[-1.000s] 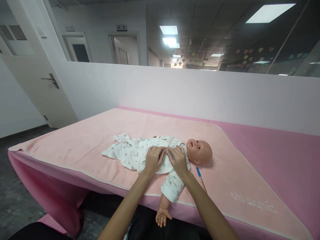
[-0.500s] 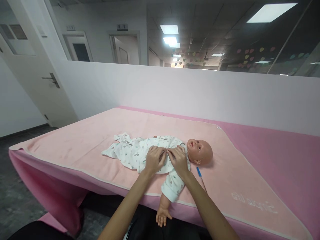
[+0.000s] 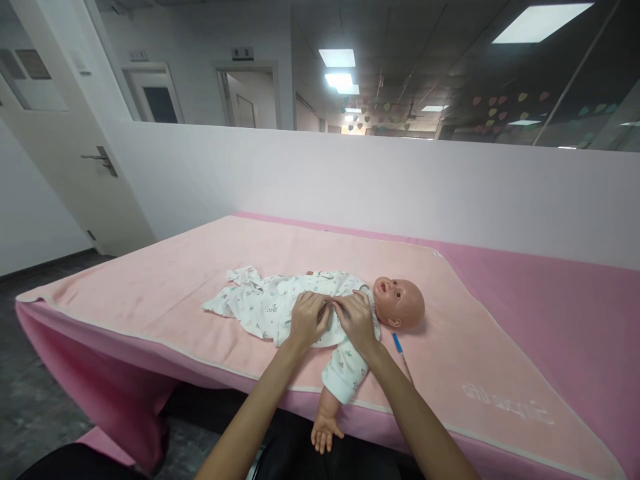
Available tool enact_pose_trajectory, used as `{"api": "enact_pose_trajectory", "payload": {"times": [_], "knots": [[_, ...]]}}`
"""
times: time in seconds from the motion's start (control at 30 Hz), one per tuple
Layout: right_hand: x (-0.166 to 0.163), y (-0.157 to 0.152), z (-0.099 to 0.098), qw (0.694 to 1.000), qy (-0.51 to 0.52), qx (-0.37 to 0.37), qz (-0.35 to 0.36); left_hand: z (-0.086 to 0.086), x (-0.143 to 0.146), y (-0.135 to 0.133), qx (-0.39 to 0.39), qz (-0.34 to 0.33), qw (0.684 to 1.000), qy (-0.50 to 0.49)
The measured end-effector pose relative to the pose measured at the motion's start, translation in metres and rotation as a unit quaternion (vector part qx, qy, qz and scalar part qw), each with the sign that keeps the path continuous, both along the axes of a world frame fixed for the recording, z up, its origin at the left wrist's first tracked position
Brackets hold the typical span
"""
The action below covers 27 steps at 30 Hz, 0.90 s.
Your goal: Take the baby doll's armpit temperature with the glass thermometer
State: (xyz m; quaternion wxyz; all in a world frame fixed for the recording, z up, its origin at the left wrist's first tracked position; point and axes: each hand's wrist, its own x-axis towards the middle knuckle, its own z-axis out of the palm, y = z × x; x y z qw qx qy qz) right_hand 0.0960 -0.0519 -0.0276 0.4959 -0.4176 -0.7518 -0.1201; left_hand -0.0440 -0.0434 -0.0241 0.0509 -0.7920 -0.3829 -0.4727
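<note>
A baby doll [image 3: 399,303] lies on its back on a pink blanket [image 3: 160,293], head to the right. It wears a white printed romper [image 3: 260,305], and one bare doll arm hangs over the near edge. My left hand [image 3: 307,321] and my right hand [image 3: 356,320] rest side by side on the doll's chest. Their fingertips meet and pinch the romper's front. The fingers of both hands are curled closed on the cloth.
A blue-capped pen or thermometer [image 3: 401,353] lies on the blanket just right of my right wrist. The table's pink cover [image 3: 575,313] runs to the right. A white partition wall [image 3: 350,180] stands behind, and a door [image 3: 65,147] is at the left.
</note>
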Motion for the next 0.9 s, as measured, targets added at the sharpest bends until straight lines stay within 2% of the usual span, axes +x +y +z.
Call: {"api": "enact_pose_trajectory", "payload": {"times": [0.67,0.9], "knots": [[0.0,0.002,-0.002,1.0,-0.003,0.02,-0.008,0.0,-0.002,0.001,0.008,-0.002,1.0,-0.017],[-0.002,0.0,0.0,1.0,0.01,0.024,-0.013,-0.002,-0.025,0.001,-0.022,0.097,0.99,-0.095]]}}
